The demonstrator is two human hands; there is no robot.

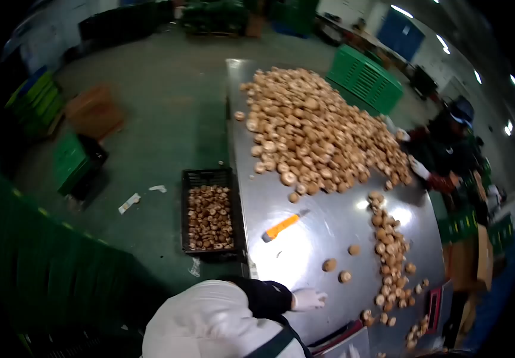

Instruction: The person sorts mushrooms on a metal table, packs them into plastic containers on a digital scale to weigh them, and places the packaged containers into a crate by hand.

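Note:
My left hand, in a white glove, is low over the metal table near its front edge. Its fingertips point right and look a little apart, with nothing visible in them. Three loose brown mushrooms lie above and right of it. An orange-handled knife rests farther up the table. A large heap of mushrooms covers the far part, and a narrower row runs down the right side. My right hand does not show.
A black crate of mushrooms stands beside the table's left edge. Across the table, a person in dark clothes has gloved hands at the heap. A green crate is behind the heap. Cardboard and litter lie on the floor.

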